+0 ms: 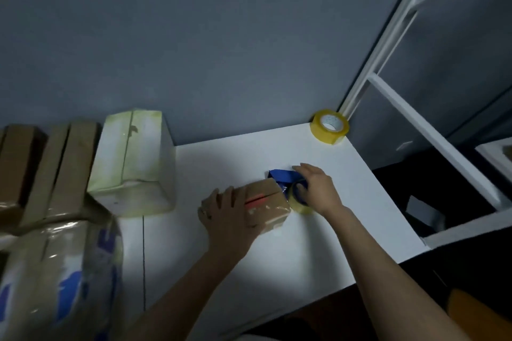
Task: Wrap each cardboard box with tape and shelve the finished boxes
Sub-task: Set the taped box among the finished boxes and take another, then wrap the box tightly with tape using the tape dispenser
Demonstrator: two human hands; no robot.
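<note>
- Small brown cardboard box (267, 198) mid white table (346, 188), left hand (225, 212) clasping its end.
- Right hand (315, 188) grips blue-handled clear tape roll (284, 176), mid-table too, touching box.
- Yellow tape roll (329, 130): table's far-right corner.

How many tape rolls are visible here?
2. One yellow roll stands at the far right corner of the table. The second roll sits in the blue dispenser gripped by the right hand, beside the small box. Others may be hidden.
</note>
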